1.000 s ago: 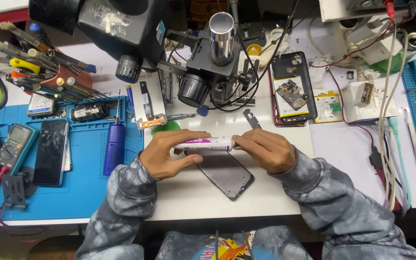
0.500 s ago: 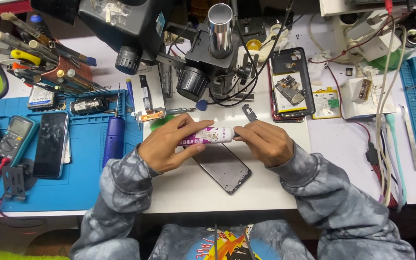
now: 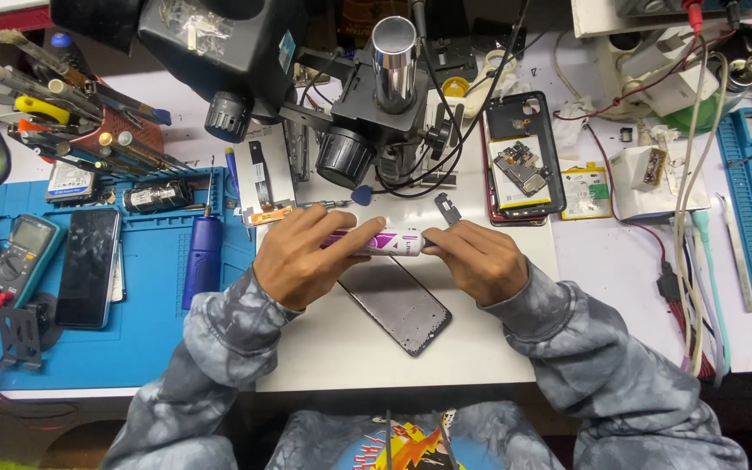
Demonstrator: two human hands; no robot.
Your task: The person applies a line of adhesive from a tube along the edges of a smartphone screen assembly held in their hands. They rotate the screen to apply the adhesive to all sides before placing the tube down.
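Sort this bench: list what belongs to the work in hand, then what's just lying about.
In use: left hand and right hand gripping a white tube over a dark phone screen.

Lying about: opened phone, multimeter, black phone, blue screwdriver, microscope.

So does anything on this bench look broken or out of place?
Yes: the phone right of the microscope lies opened, its circuit board bared. A dark phone screen panel lies askew on the white mat, under the left hand and right hand, which hold a white and purple tube.
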